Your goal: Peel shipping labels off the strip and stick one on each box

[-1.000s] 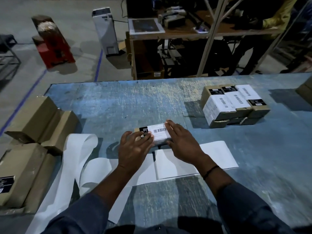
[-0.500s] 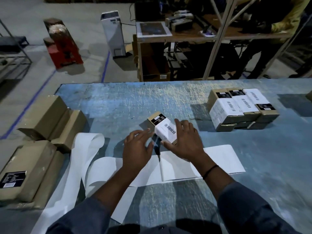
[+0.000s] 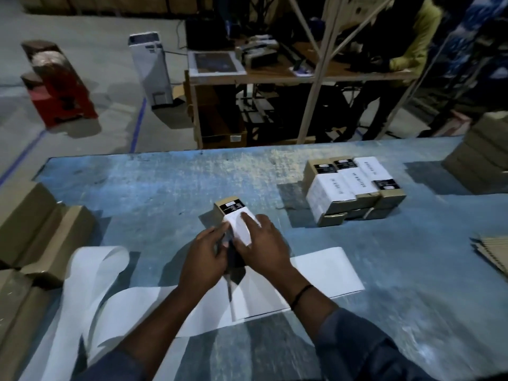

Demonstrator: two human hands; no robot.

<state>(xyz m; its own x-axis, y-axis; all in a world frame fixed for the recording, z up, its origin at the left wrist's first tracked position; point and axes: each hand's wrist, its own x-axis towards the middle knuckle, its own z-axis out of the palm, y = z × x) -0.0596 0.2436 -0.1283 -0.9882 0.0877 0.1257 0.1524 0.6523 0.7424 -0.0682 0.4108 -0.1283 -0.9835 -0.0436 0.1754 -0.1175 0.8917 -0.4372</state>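
A small brown box (image 3: 223, 209) with a black sticker on its far end stands in the middle of the blue table (image 3: 154, 188). A white shipping label (image 3: 242, 229) is wrapped over its top. My right hand (image 3: 265, 244) grips the box from above, with its fingers lying on the label. My left hand (image 3: 204, 257) holds the box's near left side at the label's edge. The near end of the box is hidden by both hands. The white label strip (image 3: 324, 273) lies flat under my wrists and curls up at the left.
A stack of labelled boxes (image 3: 351, 185) sits at the right rear. Plain brown boxes (image 3: 35, 224) are piled along the left edge and more (image 3: 481, 158) at the far right. Flattened cardboard (image 3: 492, 251) lies at the right edge. A person stands beyond the table.
The box was turned from lying crosswise to pointing away from me. My right hand slid up over the label and my left hand closed in on the box's side.
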